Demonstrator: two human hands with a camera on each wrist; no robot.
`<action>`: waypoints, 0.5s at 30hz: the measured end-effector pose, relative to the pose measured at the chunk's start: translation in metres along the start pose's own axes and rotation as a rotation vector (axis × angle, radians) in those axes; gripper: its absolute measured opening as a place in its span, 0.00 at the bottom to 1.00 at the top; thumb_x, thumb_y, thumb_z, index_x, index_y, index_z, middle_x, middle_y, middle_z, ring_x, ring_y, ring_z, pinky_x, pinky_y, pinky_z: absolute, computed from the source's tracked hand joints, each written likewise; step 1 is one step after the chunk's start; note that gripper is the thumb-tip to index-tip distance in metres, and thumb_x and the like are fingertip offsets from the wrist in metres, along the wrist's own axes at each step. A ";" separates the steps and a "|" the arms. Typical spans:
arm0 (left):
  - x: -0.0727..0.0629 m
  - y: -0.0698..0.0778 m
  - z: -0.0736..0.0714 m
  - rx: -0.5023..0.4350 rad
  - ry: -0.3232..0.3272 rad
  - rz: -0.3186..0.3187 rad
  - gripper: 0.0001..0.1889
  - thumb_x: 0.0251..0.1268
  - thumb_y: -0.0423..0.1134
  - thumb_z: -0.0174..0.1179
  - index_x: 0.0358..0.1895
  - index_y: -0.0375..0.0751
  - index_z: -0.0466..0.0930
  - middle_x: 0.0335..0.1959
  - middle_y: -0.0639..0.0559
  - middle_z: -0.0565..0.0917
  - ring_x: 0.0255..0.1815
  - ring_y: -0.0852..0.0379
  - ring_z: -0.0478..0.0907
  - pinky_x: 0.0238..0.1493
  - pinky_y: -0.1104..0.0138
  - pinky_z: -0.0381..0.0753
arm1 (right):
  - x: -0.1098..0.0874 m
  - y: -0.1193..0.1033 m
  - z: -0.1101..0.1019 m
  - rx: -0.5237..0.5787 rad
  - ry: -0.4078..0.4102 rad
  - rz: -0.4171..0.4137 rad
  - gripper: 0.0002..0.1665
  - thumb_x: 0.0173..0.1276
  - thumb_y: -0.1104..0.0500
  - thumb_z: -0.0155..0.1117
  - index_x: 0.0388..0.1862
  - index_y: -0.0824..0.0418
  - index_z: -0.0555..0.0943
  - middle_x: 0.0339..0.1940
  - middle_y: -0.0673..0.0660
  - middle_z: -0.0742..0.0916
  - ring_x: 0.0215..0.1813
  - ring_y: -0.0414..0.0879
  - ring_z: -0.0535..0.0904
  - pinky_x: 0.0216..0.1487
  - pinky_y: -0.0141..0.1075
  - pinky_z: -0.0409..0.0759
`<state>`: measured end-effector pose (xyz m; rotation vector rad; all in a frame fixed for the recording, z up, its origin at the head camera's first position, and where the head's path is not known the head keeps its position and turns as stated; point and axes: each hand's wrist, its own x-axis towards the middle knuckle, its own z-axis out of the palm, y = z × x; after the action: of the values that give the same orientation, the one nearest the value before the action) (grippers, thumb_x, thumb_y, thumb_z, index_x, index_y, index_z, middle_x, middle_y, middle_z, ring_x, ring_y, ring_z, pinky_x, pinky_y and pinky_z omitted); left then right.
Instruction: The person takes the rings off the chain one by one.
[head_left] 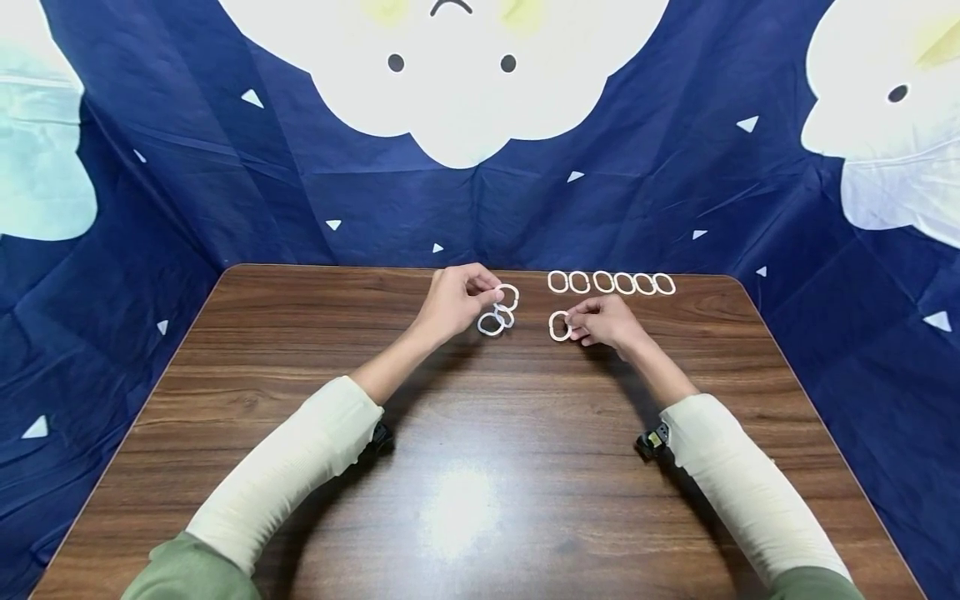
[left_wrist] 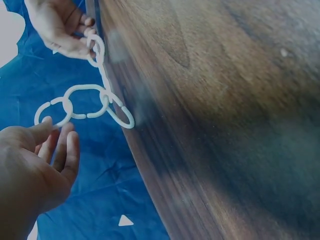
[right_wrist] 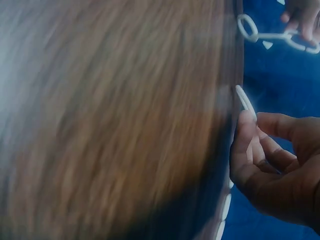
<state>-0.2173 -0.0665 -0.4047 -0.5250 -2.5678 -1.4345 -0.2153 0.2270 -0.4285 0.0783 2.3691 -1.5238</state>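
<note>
My left hand [head_left: 453, 302] pinches the upper link of a short chain of white oval plastic links [head_left: 517, 297] between thumb and fingers. Below that hand, the other joined links hang down, the lowest one [head_left: 491, 334] close over the table. In the left wrist view, the pinched end link interlocks with a middle link [left_wrist: 82, 86]. To the right, my right hand [head_left: 606, 321] holds a white oval link [head_left: 551, 326] by its side, apart from the chain in the head view. Seen edge-on in the right wrist view, this link [right_wrist: 245, 102] sits between thumb and index finger.
Several more white oval links [head_left: 614, 282] lie in a row along the back edge of the wooden table [head_left: 480, 417], beyond my right hand. A dark blue cloth [head_left: 480, 208] with white clouds and triangles rises behind and at both sides.
</note>
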 end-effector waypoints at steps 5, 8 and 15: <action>0.000 0.001 0.000 -0.004 -0.003 0.001 0.06 0.71 0.33 0.78 0.46 0.35 0.94 0.41 0.42 0.96 0.40 0.48 0.93 0.47 0.63 0.87 | -0.001 0.009 -0.015 -0.019 0.006 0.033 0.18 0.84 0.67 0.63 0.63 0.81 0.83 0.29 0.45 0.91 0.31 0.33 0.87 0.36 0.27 0.87; 0.000 0.002 0.000 -0.002 -0.008 0.009 0.07 0.71 0.34 0.78 0.46 0.35 0.94 0.41 0.42 0.97 0.40 0.49 0.93 0.47 0.63 0.88 | -0.003 0.013 -0.024 -0.033 0.015 0.044 0.18 0.85 0.66 0.62 0.63 0.81 0.83 0.29 0.45 0.91 0.31 0.33 0.87 0.37 0.27 0.87; 0.000 0.003 -0.001 -0.013 -0.008 0.012 0.07 0.71 0.33 0.79 0.47 0.35 0.94 0.41 0.42 0.96 0.40 0.48 0.93 0.48 0.61 0.90 | -0.009 0.021 -0.045 -0.069 0.038 0.049 0.19 0.85 0.65 0.63 0.61 0.82 0.83 0.29 0.44 0.92 0.31 0.32 0.88 0.36 0.27 0.88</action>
<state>-0.2168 -0.0661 -0.4017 -0.5481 -2.5582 -1.4488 -0.2132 0.2772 -0.4275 0.1493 2.4290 -1.4289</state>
